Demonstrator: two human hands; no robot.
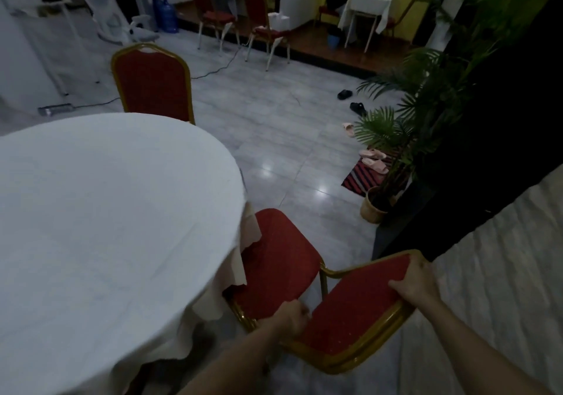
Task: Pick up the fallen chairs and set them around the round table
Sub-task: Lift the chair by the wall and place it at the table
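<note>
Chair [304,285], red-padded on a gold metal frame, stands upright at the near right edge of the round table [106,211], its seat partly under the hanging white cloth [231,260]. From the head view, both hands are on the backrest: the left hand [291,318] is closed around the frame at the backrest's lower left, near the seat joint, and the right hand [416,282] wraps the top rail, fingers curled over the padded face. It looks stiff and moderately light, likely easy to slide on the glossy tile floor [289,150], though the legs could skid or snag the cloth. The bare frame gives the surest hold; the padding would give under the fingers. A second chair [152,85] is at the table's far side, and two more [231,16] stand upright well apart by the far wall.
</note>
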